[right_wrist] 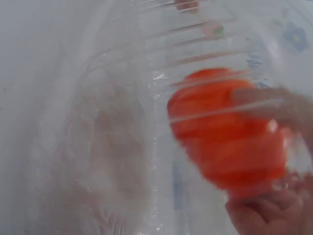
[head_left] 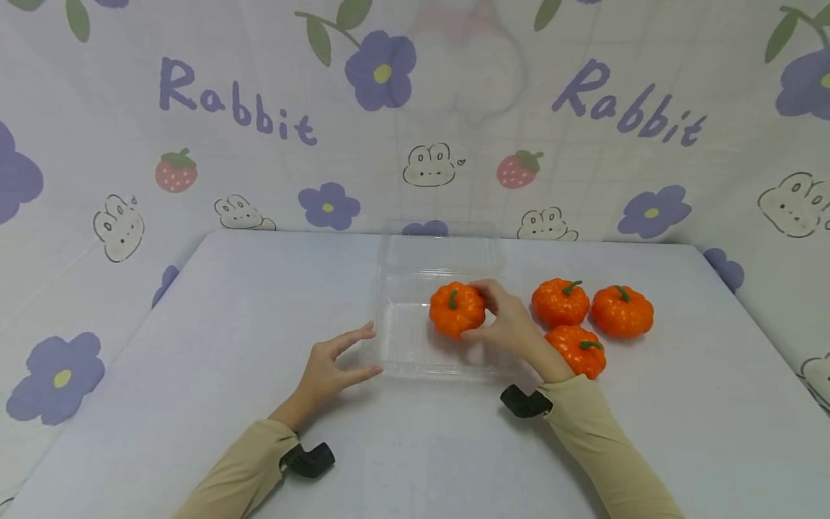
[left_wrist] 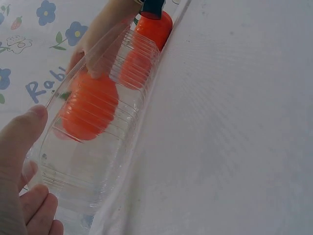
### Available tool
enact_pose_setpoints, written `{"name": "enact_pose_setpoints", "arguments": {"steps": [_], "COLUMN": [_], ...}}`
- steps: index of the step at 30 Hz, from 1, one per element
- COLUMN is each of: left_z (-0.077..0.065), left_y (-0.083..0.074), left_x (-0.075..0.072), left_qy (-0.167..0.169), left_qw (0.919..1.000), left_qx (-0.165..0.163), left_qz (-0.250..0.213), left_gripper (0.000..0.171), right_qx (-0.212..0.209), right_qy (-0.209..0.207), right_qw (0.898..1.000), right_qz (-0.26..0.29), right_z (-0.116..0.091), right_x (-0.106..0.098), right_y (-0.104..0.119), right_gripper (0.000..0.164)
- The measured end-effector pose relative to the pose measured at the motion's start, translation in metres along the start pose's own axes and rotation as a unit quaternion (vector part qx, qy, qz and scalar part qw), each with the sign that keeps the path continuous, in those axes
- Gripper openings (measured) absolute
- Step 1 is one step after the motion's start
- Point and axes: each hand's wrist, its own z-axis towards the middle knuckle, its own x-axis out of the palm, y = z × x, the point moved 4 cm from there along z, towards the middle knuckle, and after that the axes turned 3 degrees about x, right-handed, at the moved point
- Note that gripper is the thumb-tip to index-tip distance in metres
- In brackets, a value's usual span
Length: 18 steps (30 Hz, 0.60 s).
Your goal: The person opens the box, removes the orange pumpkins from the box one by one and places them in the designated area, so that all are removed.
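My right hand (head_left: 509, 324) grips a small orange toy pumpkin (head_left: 457, 310) with a green stem, thumb on the near side and fingers on the far side. The pumpkin is within the right half of a clear plastic container (head_left: 405, 367), seen through its ribbed wall in both wrist views. At the container's left side, my left hand (head_left: 332, 371) has its thumb and fingers spread apart, with the fingertips right at the wall. In the left wrist view, the left thumb (left_wrist: 24, 129) lies by the rim and other fingers are curled below it.
Three more orange pumpkins sit right of the container: one (head_left: 560, 303) behind my right wrist, another (head_left: 622, 311) farther right, a third (head_left: 577, 351) partly hidden by my forearm. The container's clear lid (head_left: 441, 249) stands raised behind it, near the printed cloth backdrop (head_left: 363, 151).
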Motion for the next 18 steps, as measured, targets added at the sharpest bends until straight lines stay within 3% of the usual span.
{"name": "enact_pose_setpoints", "arguments": {"steps": [8, 18], "left_z": [0.000, 0.000], "left_y": [-0.002, 0.003], "left_x": [0.001, 0.000], "left_qy": [0.000, 0.000], "left_qw": [0.9999, 1.0000], "left_qx": [0.014, 0.002], "left_qz": [0.006, 0.007], "left_gripper": [0.046, 0.045], "right_qx": [0.024, 0.027], "right_qy": [0.001, 0.038], "right_qw": [0.985, 0.975], "right_qz": [0.173, 0.215], "right_z": [-0.006, -0.007], "right_x": [-0.011, -0.011], "right_y": [0.002, 0.007], "right_gripper": [0.066, 0.078]}}
